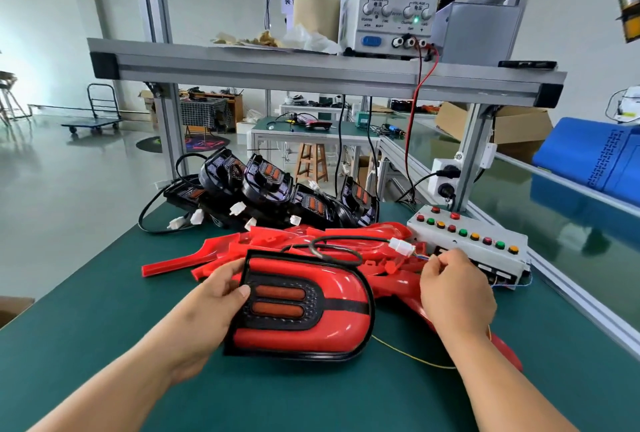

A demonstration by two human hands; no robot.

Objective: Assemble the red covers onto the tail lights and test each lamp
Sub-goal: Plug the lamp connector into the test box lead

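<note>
On the desk (104,345) bare lamps (266,189) and loose covers (214,255) awaited assembly, while one covered lamp (311,307), apparently untested, lay front-centre, its edge gripped by the left hand (211,296), the right hand (453,293) pinching wires (420,256) beside its plug (401,246).

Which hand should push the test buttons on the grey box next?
Probably the right hand: it sits beside the button box, pinching thin wires near the white plug. The left hand grips the tail light, farther away.
</note>
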